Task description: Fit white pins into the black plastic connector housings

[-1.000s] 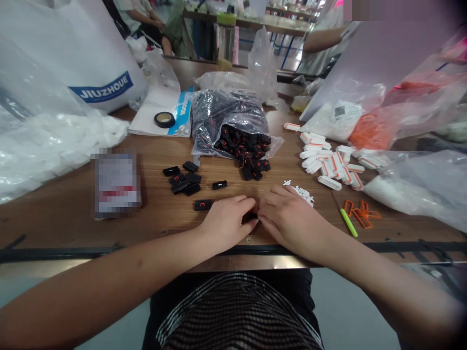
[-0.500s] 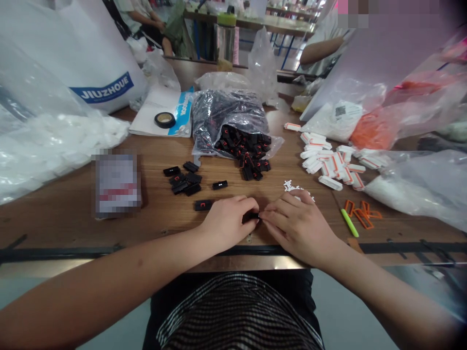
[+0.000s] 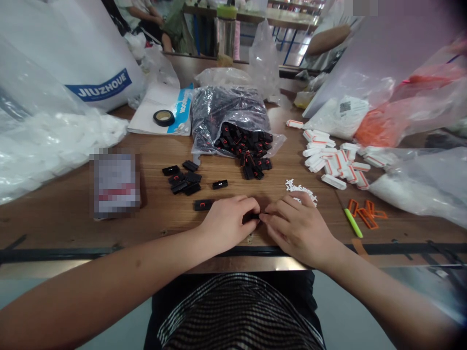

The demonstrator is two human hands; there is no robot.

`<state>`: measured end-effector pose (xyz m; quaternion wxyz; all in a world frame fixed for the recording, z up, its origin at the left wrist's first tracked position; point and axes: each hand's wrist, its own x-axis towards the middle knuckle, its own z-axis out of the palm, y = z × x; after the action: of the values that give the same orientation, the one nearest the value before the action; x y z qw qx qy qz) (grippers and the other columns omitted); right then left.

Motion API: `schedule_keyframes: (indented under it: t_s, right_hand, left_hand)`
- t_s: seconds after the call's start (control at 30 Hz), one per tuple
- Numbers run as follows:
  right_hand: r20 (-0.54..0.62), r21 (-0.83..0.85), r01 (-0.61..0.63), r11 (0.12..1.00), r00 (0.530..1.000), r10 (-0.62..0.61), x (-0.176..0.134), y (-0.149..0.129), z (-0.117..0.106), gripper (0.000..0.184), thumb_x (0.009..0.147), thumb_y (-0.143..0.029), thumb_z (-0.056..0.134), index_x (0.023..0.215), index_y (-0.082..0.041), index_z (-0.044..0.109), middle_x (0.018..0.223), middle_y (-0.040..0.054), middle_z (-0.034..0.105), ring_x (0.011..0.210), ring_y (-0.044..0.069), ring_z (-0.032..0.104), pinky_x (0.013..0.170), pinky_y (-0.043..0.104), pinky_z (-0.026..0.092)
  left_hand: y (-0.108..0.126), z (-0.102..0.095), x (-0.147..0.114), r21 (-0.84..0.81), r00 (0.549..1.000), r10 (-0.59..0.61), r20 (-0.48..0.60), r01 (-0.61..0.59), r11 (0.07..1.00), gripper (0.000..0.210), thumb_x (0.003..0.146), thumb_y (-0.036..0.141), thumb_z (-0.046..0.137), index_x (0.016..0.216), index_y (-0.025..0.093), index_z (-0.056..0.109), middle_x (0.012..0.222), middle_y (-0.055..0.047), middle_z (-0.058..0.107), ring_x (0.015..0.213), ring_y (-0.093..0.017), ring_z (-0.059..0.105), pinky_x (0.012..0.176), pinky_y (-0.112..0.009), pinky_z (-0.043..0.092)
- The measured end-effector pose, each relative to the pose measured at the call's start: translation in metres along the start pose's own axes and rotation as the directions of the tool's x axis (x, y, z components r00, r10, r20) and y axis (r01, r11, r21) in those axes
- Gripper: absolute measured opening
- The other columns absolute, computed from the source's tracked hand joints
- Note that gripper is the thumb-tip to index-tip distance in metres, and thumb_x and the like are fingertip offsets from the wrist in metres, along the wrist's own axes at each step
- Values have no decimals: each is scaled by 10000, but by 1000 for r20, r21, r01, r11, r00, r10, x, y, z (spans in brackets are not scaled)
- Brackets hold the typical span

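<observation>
Between thumb and fingers, my left hand (image 3: 231, 221) pinches a small black plastic part (image 3: 251, 217) near the table's front edge; most of it is hidden. The fingertips of my right hand (image 3: 297, 221) are closed at that part's right end. Whether they hold a small piece there cannot be made out. Beside my left knuckles lies another black part (image 3: 203, 205) with an orange mark, and a single black piece (image 3: 220, 184) lies farther back. Small white plastic pieces (image 3: 301, 188) are heaped just beyond my right hand.
A clear bag (image 3: 229, 104) spills black parts at the back centre. Several black parts (image 3: 182, 180) lie left of centre. To the right are white cases (image 3: 335, 163), orange frames (image 3: 367, 216) and a green-handled tool (image 3: 353, 223). Black tape (image 3: 164, 118) rests on a booklet (image 3: 146, 116).
The right hand's fingers have shifted slightly at the end of the black part. My left hand keeps its pinch. The view has turned a little.
</observation>
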<state>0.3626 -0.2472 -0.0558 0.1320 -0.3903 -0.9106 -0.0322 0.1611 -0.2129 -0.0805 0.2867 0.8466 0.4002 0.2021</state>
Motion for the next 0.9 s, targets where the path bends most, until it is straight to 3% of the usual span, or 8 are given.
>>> schedule_keyframes:
  t_s: [0.13, 0.3, 0.43, 0.53, 0.63, 0.73, 0.83, 0.9]
  right_hand:
    - [-64, 84, -51, 995, 996, 56, -1, -4, 5, 163, 879, -180, 551, 792, -186, 688, 864, 55, 688, 805, 187, 573, 840, 405, 386]
    - [-87, 192, -142, 971, 983, 161, -4, -4, 5, 163, 860, -211, 595, 949, -209, 731, 921, 59, 689, 841, 202, 572, 809, 409, 399]
    - [-58, 250, -127, 960, 988, 146, -12, 1, 4, 260, 858, -193, 589, 1080, -245, 715, 1025, 63, 686, 942, 224, 593, 851, 432, 425]
    - [-133, 289, -198, 936, 960, 245, -31, 14, -5, 302, 858, -208, 593, 1144, -250, 680, 1117, 71, 670, 1016, 229, 606, 899, 429, 448]
    - [-146, 217, -492, 843, 838, 526, -62, 39, -21, 211, 877, -336, 568, 1005, -232, 701, 1036, 70, 675, 958, 230, 635, 847, 387, 493]
    - [-65, -214, -764, 608, 633, 772, -93, 65, -34, 352, 833, -529, 518, 916, -252, 721, 906, 68, 690, 822, 286, 656, 721, 426, 509]
    - [115, -433, -801, 414, 406, 906, -107, 77, -40, 456, 817, -633, 444, 995, -318, 722, 935, 58, 709, 768, 302, 670, 618, 413, 499]
    - [175, -475, -791, 385, 344, 922, -108, 78, -41, 479, 835, -654, 388, 1001, -349, 718, 954, 45, 716, 745, 286, 673, 585, 384, 484]
  left_hand:
    - [1, -1, 0, 2, 1000, -6, 2, 6, 1000, 74, 824, 211, 620, 897, 222, 630, 816, 13, 617, 715, -158, 566, 635, -288, 409]
    - [2, -2, -1, -8, 1000, -11, 0, 11, 1000, 66, 844, 247, 621, 902, 219, 631, 815, 10, 620, 717, -158, 566, 635, -286, 402]
    - [2, -1, -1, -22, 1000, -7, -17, 7, 1000, 56, 847, 250, 631, 885, 210, 636, 808, 11, 628, 715, -153, 569, 642, -285, 405]
    - [3, -1, -1, -21, 1000, -8, -21, 8, 1000, 55, 839, 244, 642, 880, 207, 637, 805, 13, 625, 693, -145, 561, 626, -283, 396]
    - [4, -2, 0, -16, 1000, -20, -18, 19, 1000, 66, 837, 252, 645, 884, 208, 633, 794, 17, 615, 659, -136, 543, 607, -281, 383]
    - [4, -3, 0, -17, 999, -29, -13, 29, 999, 74, 832, 252, 648, 888, 209, 627, 793, 19, 606, 638, -128, 527, 596, -280, 371]
    - [4, -3, 0, -20, 1000, -24, -2, 24, 1000, 72, 827, 244, 650, 884, 211, 624, 789, 22, 600, 635, -125, 520, 590, -281, 363]
    - [3, -3, 0, -20, 1000, -21, 3, 21, 1000, 66, 828, 243, 648, 880, 211, 623, 787, 21, 598, 635, -125, 518, 590, -283, 362]
